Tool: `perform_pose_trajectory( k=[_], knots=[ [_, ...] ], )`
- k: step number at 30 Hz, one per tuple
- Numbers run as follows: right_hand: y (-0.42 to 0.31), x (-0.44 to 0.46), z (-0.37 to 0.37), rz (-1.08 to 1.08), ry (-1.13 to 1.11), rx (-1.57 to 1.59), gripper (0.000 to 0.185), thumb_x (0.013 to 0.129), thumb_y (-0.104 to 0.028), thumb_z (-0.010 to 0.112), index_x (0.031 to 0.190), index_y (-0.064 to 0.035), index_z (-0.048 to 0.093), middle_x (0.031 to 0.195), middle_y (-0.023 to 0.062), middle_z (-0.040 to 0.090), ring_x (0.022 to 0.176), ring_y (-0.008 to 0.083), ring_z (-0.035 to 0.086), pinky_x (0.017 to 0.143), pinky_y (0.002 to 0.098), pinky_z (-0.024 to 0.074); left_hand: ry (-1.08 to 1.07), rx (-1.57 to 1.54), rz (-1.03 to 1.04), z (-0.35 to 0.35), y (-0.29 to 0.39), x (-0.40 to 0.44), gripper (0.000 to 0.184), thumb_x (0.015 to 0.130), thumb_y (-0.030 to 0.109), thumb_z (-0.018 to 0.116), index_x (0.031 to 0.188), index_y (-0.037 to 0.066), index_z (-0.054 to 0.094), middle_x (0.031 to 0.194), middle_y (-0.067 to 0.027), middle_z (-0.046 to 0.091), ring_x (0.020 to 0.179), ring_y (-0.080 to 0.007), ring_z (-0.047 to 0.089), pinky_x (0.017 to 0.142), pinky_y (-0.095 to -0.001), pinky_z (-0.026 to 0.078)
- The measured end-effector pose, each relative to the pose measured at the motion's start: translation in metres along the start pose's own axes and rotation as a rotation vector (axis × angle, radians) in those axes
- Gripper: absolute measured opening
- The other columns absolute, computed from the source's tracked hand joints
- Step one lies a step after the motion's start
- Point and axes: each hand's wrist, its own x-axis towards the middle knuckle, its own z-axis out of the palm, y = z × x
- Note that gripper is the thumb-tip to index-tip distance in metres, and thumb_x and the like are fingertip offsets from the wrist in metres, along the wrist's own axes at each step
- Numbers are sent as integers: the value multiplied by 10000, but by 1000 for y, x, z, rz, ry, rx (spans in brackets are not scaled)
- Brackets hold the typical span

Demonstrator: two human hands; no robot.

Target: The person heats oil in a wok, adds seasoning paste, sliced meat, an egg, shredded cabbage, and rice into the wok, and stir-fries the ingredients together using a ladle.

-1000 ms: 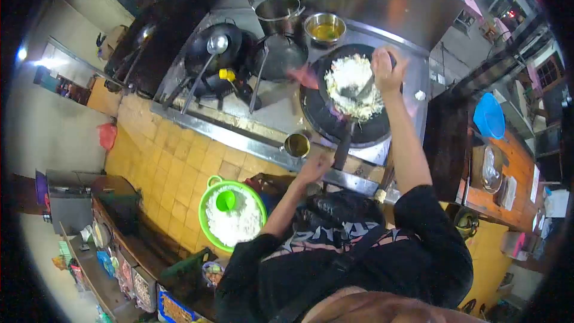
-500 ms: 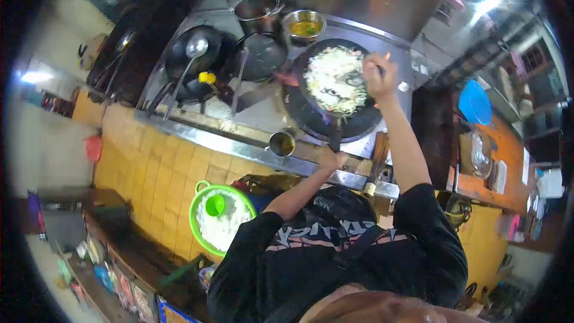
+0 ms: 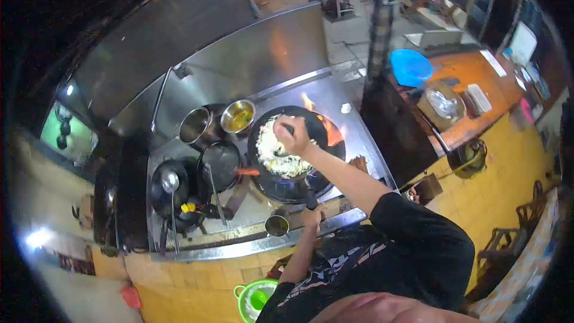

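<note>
A black wok (image 3: 267, 186) sits on the stove, full of pale white food (image 3: 276, 164) flecked with green. My left hand (image 3: 312, 215) is closed around the wok handle (image 3: 311, 196) at the near side. Over the food, my right hand (image 3: 292, 136) is closed on a cooking utensil with a dark handle (image 3: 289, 127). Its working end is mostly hidden by the hand, so I cannot tell its exact kind. Orange flames (image 3: 332, 130) rise at the wok's right side.
Left of the wok are a pan (image 3: 220, 167), a ladle (image 3: 170, 182) and a metal bowl of yellow liquid (image 3: 238, 116). A small metal cup (image 3: 277, 225) stands at the stove's front edge. Below is a green basket (image 3: 240, 292) of white rice. A blue basin (image 3: 411, 68) sits on the right-hand counter.
The view has turned, showing more room beyond the stove. My right hand has moved from the wok's right side to above the food. Flames beside the wok are larger. My left hand stays on the handle.
</note>
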Motion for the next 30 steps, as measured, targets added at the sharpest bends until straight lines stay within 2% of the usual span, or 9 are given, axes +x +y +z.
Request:
perform_pose_trajectory(
  k=[6,8,10,12,14,16,18,23,30],
  knots=[
    [-11,-85,-23,223,101,-672,297,806,-176,560,1016,31,524,909,223,605,1000,324,574,797,369,493,-113,-39,-108,-11,-30,32,240,838,302,594,769,78,548,605,-46,554,454,-177,526,445,-356,448],
    [-52,-105,-42,1360,136,618,270,831,-157,521,1041,11,510,975,189,550,851,305,612,774,408,519,-325,-274,-240,-18,-19,33,254,867,334,544,770,100,550,609,-32,546,512,-175,548,486,-336,452],
    [-31,-129,-52,1462,308,710,193,844,-144,512,960,8,542,845,145,571,695,285,622,588,454,527,-481,-302,-214,-15,-10,28,229,878,313,526,764,115,543,620,-18,535,560,-172,553,547,-318,458],
    [5,-165,-74,1545,-112,483,179,843,-158,533,842,18,567,621,96,568,585,218,585,473,418,451,-510,-435,-289,-2,32,1,157,881,255,519,786,130,531,667,0,530,539,-157,503,567,-320,454],
    [39,-205,-85,999,-589,-369,222,821,-163,543,935,27,544,726,155,615,654,255,619,543,425,475,-519,-485,-393,-7,12,27,150,861,211,551,794,92,490,687,-22,510,556,-136,515,525,-286,471],
    [-3,-199,-116,899,-736,-810,324,790,-149,553,1079,-14,495,848,195,628,737,324,633,608,450,488,-437,-467,-334,3,12,23,141,857,190,554,799,84,482,686,-26,505,558,-133,510,528,-280,468],
    [-106,-140,-141,916,-972,-971,389,777,-111,507,1154,-27,467,916,241,611,810,347,627,742,434,496,-345,-440,-273,5,33,7,134,854,168,557,803,76,474,686,-29,500,559,-130,505,532,-274,465],
    [-158,-128,-163,740,-1139,-989,535,759,-106,548,1278,-133,423,835,197,623,768,353,634,624,464,499,-514,-604,-463,-4,95,-67,143,860,143,539,764,64,467,636,-28,477,543,-116,484,507,-262,429],
    [-147,-179,-147,636,-918,-1118,436,829,-97,455,1265,-95,451,741,182,618,663,340,634,552,449,507,-541,-442,-313,-17,63,-86,140,850,160,548,750,78,495,588,-43,502,525,-156,497,519,-307,451]
  ],
)
